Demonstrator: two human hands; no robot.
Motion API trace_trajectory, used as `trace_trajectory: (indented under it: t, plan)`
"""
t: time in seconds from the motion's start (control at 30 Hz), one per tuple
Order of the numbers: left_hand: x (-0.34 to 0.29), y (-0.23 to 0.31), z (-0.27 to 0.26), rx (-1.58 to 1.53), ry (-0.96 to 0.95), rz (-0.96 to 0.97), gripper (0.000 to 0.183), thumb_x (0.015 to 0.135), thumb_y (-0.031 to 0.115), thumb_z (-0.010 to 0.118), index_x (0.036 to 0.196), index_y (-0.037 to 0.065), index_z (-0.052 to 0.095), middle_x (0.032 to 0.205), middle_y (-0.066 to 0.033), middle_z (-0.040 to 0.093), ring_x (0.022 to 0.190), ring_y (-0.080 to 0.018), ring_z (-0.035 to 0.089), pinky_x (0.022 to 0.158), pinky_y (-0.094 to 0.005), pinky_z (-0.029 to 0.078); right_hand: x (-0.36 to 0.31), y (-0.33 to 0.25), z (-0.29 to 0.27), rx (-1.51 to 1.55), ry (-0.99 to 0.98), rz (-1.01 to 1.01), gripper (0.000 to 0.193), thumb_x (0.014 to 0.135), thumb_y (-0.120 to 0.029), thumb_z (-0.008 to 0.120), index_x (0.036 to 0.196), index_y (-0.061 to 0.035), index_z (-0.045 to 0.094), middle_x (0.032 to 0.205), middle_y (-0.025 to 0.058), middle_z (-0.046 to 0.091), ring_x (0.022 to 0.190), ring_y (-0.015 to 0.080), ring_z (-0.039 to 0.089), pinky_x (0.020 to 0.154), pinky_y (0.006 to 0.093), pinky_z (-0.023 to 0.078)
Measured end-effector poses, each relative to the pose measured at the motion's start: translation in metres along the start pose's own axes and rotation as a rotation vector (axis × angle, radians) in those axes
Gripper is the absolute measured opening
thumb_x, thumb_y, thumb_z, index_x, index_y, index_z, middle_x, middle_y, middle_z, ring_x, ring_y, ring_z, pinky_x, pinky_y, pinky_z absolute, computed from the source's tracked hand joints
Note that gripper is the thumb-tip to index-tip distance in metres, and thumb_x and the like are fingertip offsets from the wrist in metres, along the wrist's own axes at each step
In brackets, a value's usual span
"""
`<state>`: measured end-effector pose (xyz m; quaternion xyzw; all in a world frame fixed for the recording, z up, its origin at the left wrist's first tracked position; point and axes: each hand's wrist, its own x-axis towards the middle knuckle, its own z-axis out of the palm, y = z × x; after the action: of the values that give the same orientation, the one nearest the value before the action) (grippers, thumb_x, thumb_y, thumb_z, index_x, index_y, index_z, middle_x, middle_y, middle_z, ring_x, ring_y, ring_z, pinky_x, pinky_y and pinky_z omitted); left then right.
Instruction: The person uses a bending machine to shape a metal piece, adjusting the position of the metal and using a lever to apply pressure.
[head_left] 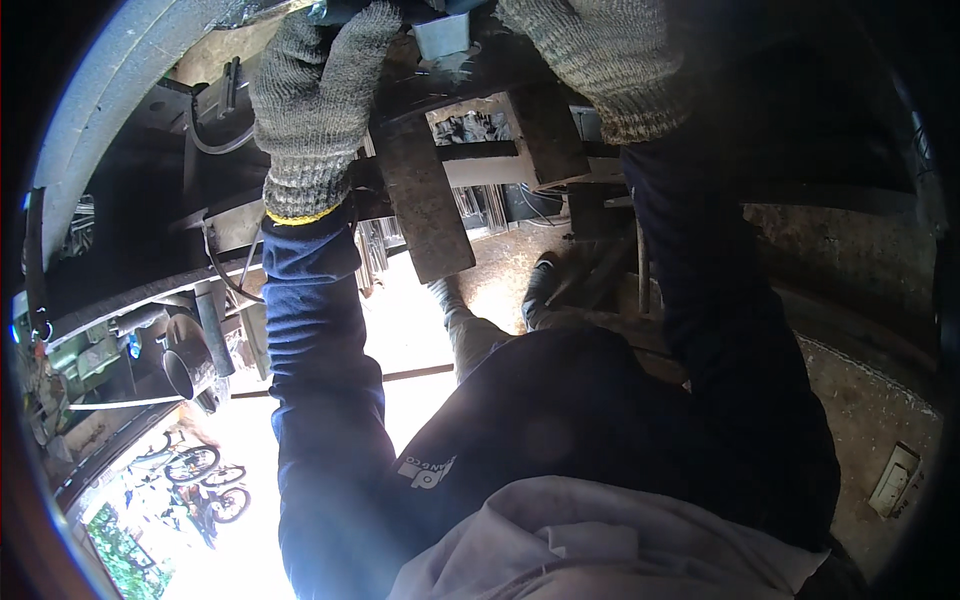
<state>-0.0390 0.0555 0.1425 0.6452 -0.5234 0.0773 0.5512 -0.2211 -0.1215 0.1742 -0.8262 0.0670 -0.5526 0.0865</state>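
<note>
Both my hands wear grey knitted gloves and reach up to the top edge of the view. My left hand [322, 95] has its thumb and fingers bent around a dark bluish piece at the edge, too cut off to make out. My right hand [608, 65] lies opposite, palm down, its fingertips out of view. Between them sits a small pale grey metal block [442, 37] on a dark, dirty metal surface. Below the hands, two flat brownish metal plates [427, 205] hang or stick out toward me.
A large grey curved tube [120, 105] bends along the upper left. A horn-shaped metal cylinder [187, 358] stands lower left, above parked bicycles [195, 465] in bright light outside. Dark beams cross below my hands; my feet [540, 285] stand on a brown floor. A switch plate [893, 480] is at right.
</note>
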Motion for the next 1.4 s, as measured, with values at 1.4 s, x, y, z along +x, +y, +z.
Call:
trace_trajectory:
  t: [1.4]
  plan:
    - [-0.015,-0.007,-0.009,0.723,-0.127,-0.162,0.037,0.088,0.044,0.072,0.116,0.020,0.073,0.094,-0.0100,0.075,0.087,-0.0324,0.074,0.072,-0.0460,0.062,-0.067,-0.030,-0.023,0.552,-0.247,0.887,0.046,0.097,-0.022,0.072,0.135,0.0000,0.059,0.102,0.0049,0.069,0.086,0.0084,0.064,0.066,0.0216,0.053]
